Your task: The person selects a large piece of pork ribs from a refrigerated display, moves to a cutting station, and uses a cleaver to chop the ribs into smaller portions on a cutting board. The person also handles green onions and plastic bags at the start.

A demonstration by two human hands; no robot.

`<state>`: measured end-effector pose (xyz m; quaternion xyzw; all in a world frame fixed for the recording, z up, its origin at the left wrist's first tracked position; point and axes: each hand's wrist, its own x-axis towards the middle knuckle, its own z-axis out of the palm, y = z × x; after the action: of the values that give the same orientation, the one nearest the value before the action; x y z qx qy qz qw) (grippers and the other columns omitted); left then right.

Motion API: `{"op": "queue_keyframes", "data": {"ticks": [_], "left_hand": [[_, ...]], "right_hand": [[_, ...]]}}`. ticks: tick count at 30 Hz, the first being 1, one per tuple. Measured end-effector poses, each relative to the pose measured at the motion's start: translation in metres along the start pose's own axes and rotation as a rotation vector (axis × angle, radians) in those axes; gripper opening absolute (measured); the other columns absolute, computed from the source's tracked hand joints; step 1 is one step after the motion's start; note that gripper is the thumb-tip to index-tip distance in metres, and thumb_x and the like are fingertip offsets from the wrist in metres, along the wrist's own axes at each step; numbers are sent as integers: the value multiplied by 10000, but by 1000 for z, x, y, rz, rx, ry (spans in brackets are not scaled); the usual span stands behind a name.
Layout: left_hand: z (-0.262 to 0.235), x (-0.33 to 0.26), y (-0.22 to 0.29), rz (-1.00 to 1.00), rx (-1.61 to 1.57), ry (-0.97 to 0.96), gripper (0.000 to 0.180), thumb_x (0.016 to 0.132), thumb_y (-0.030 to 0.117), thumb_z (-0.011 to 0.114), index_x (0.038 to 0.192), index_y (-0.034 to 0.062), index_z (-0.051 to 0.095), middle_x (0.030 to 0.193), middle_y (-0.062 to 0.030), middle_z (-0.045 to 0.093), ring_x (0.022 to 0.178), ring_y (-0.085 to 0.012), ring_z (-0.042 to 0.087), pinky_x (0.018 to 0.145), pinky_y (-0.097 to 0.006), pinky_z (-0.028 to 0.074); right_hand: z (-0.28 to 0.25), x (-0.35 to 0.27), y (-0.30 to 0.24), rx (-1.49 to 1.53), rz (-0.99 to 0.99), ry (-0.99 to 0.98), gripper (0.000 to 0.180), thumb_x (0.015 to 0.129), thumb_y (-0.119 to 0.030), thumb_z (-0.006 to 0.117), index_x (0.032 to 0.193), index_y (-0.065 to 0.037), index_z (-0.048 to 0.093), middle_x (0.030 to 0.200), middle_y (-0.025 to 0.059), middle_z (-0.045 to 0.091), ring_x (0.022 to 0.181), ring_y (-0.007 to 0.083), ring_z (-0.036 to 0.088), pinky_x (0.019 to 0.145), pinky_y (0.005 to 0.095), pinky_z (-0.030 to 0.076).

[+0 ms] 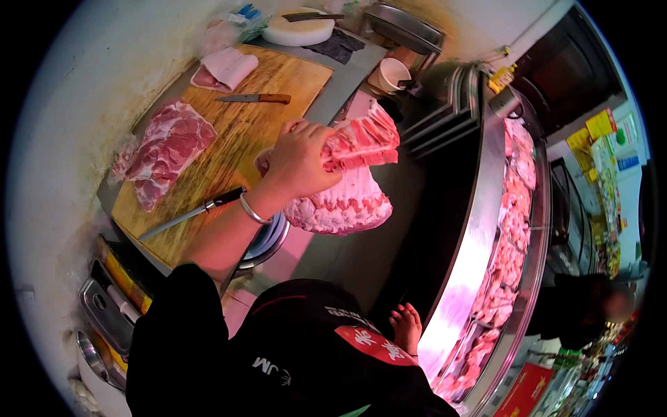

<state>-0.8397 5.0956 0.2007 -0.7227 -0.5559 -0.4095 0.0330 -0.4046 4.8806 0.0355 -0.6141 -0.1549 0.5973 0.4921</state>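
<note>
So your left hand (302,160) was closed tight on the left end of the ribs (363,139), with a thick slab (340,208) below; couldn't tell if they were joined. Both hung off the board's (240,142) right side. The ribs' long axis ran left to right, tipped slightly up, cut end pointing right, away from your fist. Your right hand (406,326) was low by the case (469,257), fingers bent, nothing visible in it, but I couldn't tell how far open. Looked like the lift-and-carry step to me; next move probably called for a firm grip and a second hand under the slab. Farther off, a steel (187,217) and a knife (257,98) lay on the board.
</note>
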Motion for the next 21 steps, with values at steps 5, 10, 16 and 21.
{"op": "queue_keyframes", "data": {"ticks": [5,10,16,21], "left_hand": [[42,69,-58,-175,52,87,545,566,282,790,1019,29,622,949,-151,650,961,-314,610,931,-428,413],[93,161,-106,-335,180,96,566,588,279,789,1063,14,632,1000,-189,660,985,-354,611,935,-428,430],[122,280,-196,-528,411,89,630,610,337,792,1136,26,640,1037,-194,678,1009,-332,632,972,-415,452],[126,356,-330,-799,410,-57,651,637,346,773,1189,35,623,1073,-176,687,1056,-327,633,967,-402,465]], "right_hand": [[30,139,-63,-18,40,-65,270,976,-146,541,1230,-55,540,1096,98,643,895,219,651,751,359,538],[67,309,-142,-28,48,-132,255,974,-161,550,1212,-68,551,1069,88,653,886,212,648,724,355,533],[169,475,-261,-195,71,-266,214,976,-159,535,1164,-61,561,1053,84,655,847,219,661,722,340,529],[292,610,-329,-277,109,-359,222,971,-166,558,1165,-60,567,1064,82,655,855,200,663,745,327,527]]}}
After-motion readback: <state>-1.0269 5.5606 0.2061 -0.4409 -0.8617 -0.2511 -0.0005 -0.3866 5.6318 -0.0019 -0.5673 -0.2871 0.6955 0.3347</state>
